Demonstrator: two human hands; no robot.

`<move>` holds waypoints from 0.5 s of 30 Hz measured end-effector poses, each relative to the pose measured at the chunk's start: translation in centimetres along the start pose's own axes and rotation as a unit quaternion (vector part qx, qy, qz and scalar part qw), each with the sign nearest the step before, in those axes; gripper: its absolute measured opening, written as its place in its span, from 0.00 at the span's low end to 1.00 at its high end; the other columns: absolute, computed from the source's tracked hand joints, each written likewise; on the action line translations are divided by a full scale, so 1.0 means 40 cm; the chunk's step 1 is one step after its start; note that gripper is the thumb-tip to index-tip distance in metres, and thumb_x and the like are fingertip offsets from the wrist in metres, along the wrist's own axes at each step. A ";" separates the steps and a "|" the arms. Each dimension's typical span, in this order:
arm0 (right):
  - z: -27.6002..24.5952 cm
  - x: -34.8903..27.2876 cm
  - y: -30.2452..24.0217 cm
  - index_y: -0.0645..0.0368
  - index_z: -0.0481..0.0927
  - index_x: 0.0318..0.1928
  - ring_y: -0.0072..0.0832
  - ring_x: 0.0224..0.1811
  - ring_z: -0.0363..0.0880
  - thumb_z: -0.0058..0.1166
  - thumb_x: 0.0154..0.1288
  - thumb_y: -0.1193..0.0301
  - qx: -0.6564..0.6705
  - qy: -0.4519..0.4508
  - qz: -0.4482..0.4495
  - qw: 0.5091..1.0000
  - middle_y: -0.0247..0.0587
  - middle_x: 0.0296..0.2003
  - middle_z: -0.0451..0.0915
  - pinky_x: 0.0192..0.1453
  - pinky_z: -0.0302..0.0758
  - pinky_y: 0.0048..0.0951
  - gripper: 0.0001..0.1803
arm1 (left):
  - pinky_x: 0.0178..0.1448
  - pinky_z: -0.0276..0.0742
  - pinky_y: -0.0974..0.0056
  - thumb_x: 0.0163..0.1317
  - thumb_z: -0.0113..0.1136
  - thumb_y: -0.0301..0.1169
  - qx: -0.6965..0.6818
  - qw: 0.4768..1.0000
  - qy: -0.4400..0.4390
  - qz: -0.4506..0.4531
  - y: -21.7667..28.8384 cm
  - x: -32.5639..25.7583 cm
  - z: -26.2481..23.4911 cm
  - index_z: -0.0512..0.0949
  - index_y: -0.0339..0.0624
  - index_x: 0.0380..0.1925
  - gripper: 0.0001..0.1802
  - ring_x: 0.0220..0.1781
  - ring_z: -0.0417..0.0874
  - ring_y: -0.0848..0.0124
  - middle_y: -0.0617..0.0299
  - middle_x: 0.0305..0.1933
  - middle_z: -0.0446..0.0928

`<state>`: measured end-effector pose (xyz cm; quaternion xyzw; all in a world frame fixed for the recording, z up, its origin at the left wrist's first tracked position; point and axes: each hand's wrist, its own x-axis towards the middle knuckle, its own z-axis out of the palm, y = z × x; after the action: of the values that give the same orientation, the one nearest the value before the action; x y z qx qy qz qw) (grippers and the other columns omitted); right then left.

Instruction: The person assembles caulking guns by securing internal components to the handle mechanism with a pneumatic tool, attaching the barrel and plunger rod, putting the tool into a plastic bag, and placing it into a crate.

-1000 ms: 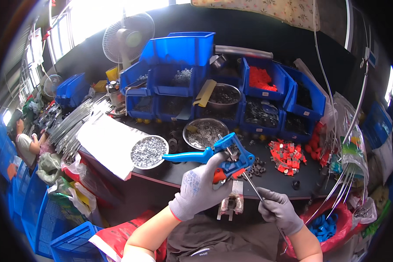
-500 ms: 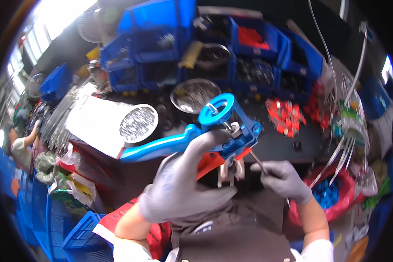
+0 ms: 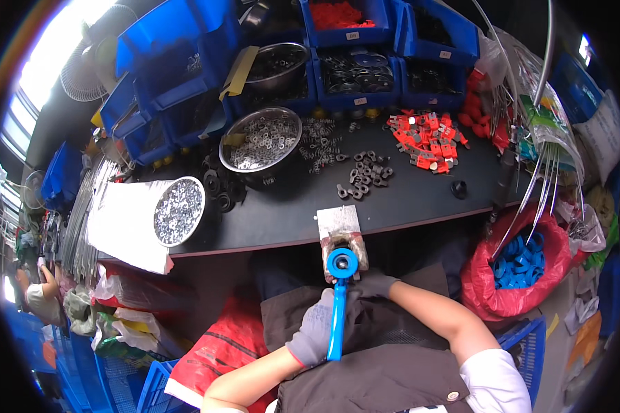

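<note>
A blue tool with a long curved handle and a ring-shaped end (image 3: 336, 313) stands at the table's front edge, its ring facing up. My left hand (image 3: 313, 330), in a grey glove, lies along the handle's left side and closes about it, fingers partly behind it. My right hand (image 3: 373, 283), also gloved in grey, reaches in beside the tool just below the ring. The tool hides its fingers, so their grip does not show. Right behind the ring is a worn metal fixture (image 3: 339, 224) with a pale flat plate, jutting from the table edge.
On the black table (image 3: 275, 224) lie orange clips (image 3: 430, 141), dark small fittings (image 3: 365, 175) and springs. Metal bowls hold washers (image 3: 262, 141) and small silvery parts (image 3: 179, 210). Blue bins (image 3: 358, 100) line the back. A red sack (image 3: 479, 282) with blue parts stands right.
The blue tool has come down and turned, its handle now pointing toward me. My left hand has lowered with it. My right hand, earlier on a thin rod, has moved in beside the tool.
</note>
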<state>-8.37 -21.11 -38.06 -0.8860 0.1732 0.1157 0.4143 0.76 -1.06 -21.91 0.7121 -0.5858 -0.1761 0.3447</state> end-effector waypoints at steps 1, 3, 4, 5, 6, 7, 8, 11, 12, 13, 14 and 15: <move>-0.065 -0.043 -0.043 0.59 0.82 0.51 0.50 0.50 0.82 0.49 0.67 0.52 -0.086 -0.066 0.036 0.993 0.56 0.47 0.83 0.56 0.77 0.47 0.25 | 0.36 0.79 0.53 0.65 0.57 0.33 -0.023 0.989 -0.077 -0.122 0.052 0.054 -0.042 0.77 0.44 0.51 0.16 0.34 0.83 0.50 0.49 0.31 0.77; -0.161 -0.163 -0.098 0.59 0.83 0.49 0.49 0.51 0.82 0.49 0.68 0.53 -0.138 -0.044 0.027 0.989 0.54 0.46 0.83 0.56 0.77 0.45 0.23 | 0.36 0.79 0.52 0.65 0.58 0.33 0.001 0.998 -0.059 -0.025 0.035 0.075 -0.028 0.78 0.43 0.49 0.14 0.35 0.83 0.50 0.49 0.34 0.78; -0.205 -0.242 -0.093 0.59 0.84 0.47 0.49 0.51 0.82 0.48 0.69 0.53 -0.103 0.036 -0.022 0.994 0.54 0.45 0.83 0.55 0.78 0.45 0.23 | 0.37 0.79 0.51 0.64 0.58 0.33 0.030 0.997 -0.034 0.061 0.015 0.071 -0.026 0.79 0.42 0.47 0.13 0.37 0.83 0.50 0.49 0.36 0.79; -0.277 -0.311 -0.115 0.58 0.85 0.43 0.46 0.50 0.82 0.51 0.68 0.56 -0.085 0.102 -0.018 0.991 0.52 0.43 0.84 0.53 0.78 0.43 0.19 | 0.50 0.79 0.52 0.66 0.59 0.34 0.033 0.987 -0.153 0.034 -0.022 0.057 -0.037 0.80 0.40 0.50 0.16 0.53 0.81 0.51 0.47 0.50 0.77; -0.330 -0.384 -0.086 0.60 0.85 0.40 0.45 0.47 0.82 0.55 0.67 0.63 -0.106 0.222 -0.064 0.967 0.50 0.40 0.84 0.51 0.79 0.42 0.13 | 0.50 0.79 0.52 0.66 0.59 0.34 0.040 0.988 -0.145 0.023 -0.037 0.063 -0.067 0.80 0.40 0.50 0.16 0.53 0.81 0.51 0.47 0.50 0.77; -0.391 -0.465 -0.062 0.59 0.84 0.38 0.42 0.41 0.82 0.57 0.65 0.69 -0.218 0.356 -0.068 0.906 0.47 0.36 0.83 0.46 0.79 0.40 0.08 | 0.60 0.72 0.54 0.67 0.57 0.35 -0.092 0.977 -0.184 0.052 -0.043 0.069 -0.100 0.79 0.40 0.54 0.18 0.61 0.75 0.53 0.48 0.57 0.74; -0.444 -0.563 -0.036 0.59 0.84 0.35 0.35 0.37 0.81 0.57 0.66 0.71 -0.110 0.479 0.087 0.866 0.43 0.34 0.82 0.43 0.77 0.37 0.06 | 0.70 0.65 0.55 0.68 0.56 0.35 -0.225 0.944 -0.225 0.089 -0.050 0.083 -0.135 0.78 0.39 0.57 0.20 0.69 0.69 0.54 0.48 0.63 0.70; -0.542 -0.895 0.263 0.65 0.79 0.47 0.32 0.40 0.80 0.49 0.72 0.67 0.006 0.622 0.313 0.718 0.44 0.37 0.81 0.47 0.75 0.33 0.14 | 0.69 0.63 0.58 0.70 0.54 0.34 -0.321 0.844 -0.427 0.048 -0.112 0.142 -0.206 0.82 0.35 0.50 0.16 0.66 0.70 0.58 0.49 0.63 0.70; -0.545 -0.972 0.361 0.66 0.77 0.51 0.37 0.43 0.80 0.48 0.71 0.65 -0.013 0.610 0.382 0.694 0.48 0.39 0.81 0.50 0.75 0.37 0.17 | 0.64 0.68 0.58 0.70 0.54 0.33 -0.328 0.825 -0.460 0.021 -0.124 0.161 -0.220 0.82 0.35 0.47 0.15 0.61 0.75 0.58 0.50 0.59 0.73; -0.497 -1.021 0.461 0.66 0.77 0.51 0.37 0.43 0.80 0.48 0.71 0.65 -0.013 0.611 0.385 0.692 0.48 0.39 0.81 0.50 0.75 0.37 0.17 | 0.64 0.68 0.58 0.70 0.54 0.33 -0.327 0.823 -0.463 0.022 -0.125 0.183 -0.238 0.82 0.35 0.47 0.15 0.61 0.75 0.58 0.50 0.59 0.73; -0.428 -1.051 0.567 0.65 0.76 0.53 0.43 0.45 0.81 0.49 0.70 0.62 -0.130 0.525 0.428 0.724 0.52 0.43 0.81 0.52 0.76 0.41 0.20 | 0.59 0.72 0.58 0.66 0.55 0.35 -0.265 0.831 -0.489 0.013 -0.112 0.218 -0.254 0.83 0.36 0.45 0.16 0.54 0.79 0.57 0.49 0.52 0.77; -0.388 -1.058 0.625 0.64 0.75 0.54 0.50 0.47 0.81 0.50 0.69 0.60 -0.243 0.423 0.459 0.743 0.56 0.47 0.81 0.53 0.76 0.45 0.22 | 0.54 0.76 0.57 0.63 0.56 0.37 -0.202 0.837 -0.509 0.001 -0.097 0.248 -0.268 0.83 0.36 0.44 0.17 0.47 0.82 0.55 0.48 0.44 0.81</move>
<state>-56.14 -39.10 -30.87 -0.7283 0.6820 -0.0568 -0.0343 13.03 -7.21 -15.59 0.4358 -0.6307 -0.6279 0.1343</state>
